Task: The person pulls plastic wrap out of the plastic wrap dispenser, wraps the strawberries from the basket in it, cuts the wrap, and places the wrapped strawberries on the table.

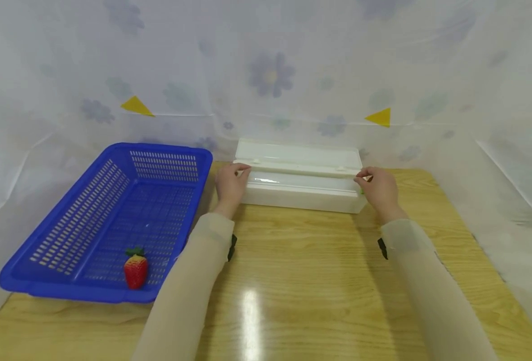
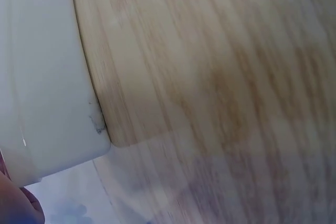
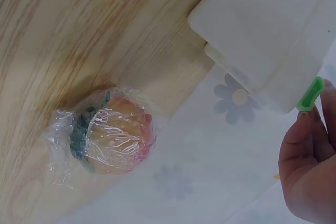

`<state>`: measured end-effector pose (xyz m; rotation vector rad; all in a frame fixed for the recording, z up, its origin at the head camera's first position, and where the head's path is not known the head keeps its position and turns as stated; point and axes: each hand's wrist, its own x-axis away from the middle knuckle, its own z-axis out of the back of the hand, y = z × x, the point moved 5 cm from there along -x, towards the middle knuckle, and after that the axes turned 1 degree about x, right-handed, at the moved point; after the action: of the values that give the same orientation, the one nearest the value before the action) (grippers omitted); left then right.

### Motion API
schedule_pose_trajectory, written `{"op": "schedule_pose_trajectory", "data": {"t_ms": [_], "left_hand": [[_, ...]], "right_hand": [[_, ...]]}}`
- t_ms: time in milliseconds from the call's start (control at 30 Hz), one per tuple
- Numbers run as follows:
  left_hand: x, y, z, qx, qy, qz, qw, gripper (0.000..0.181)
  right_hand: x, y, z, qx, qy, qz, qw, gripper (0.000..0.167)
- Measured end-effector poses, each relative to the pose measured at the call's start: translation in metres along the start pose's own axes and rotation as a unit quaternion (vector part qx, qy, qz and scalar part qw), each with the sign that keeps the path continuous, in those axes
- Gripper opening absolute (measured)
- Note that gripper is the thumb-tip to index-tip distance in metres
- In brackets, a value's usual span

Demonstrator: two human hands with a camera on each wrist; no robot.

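Observation:
A long white cling film dispenser (image 1: 299,198) lies at the back of the table, its lid (image 1: 297,153) raised. At its left end my left hand (image 1: 231,184) pinches with thumb and forefinger, apparently at the edge of the clear cling film (image 1: 266,179). My right hand (image 1: 380,189) pinches likewise at the right end, just by a green slide cutter (image 3: 313,94). The film is nearly invisible, so its exact edge is hard to make out. In the left wrist view only a fingertip (image 2: 18,203) shows, beside the dispenser's corner.
To the left stands a blue plastic basket (image 1: 105,295) with a toy strawberry (image 1: 136,271) inside. A yellow-pink fruit with green leaves (image 3: 118,135), wrapped in clear film, sits near the dispenser's right end. A flowered curtain (image 1: 270,75) hangs behind the wooden table (image 1: 302,281).

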<state>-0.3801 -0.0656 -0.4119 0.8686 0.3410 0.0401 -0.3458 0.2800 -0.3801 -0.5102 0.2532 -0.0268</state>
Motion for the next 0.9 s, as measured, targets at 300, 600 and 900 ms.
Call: {"op": "schedule_pose_trajectory", "data": {"t_ms": [300, 600, 900], "left_hand": [[0.001, -0.007, 0.002, 0.047, 0.015, 0.017, 0.9987, 0.022], [0.005, -0.006, 0.005, 0.086, 0.032, 0.046, 0.9947, 0.023], [0.01, -0.006, 0.006, 0.134, 0.051, 0.051, 0.9884, 0.023]], "right_hand": [[0.001, 0.0, 0.001, -0.006, 0.012, -0.005, 0.9999, 0.021], [0.002, -0.002, 0.007, -0.015, 0.017, -0.014, 0.9996, 0.021], [0.005, 0.002, 0.01, -0.016, 0.015, -0.019, 0.9996, 0.024]]}}
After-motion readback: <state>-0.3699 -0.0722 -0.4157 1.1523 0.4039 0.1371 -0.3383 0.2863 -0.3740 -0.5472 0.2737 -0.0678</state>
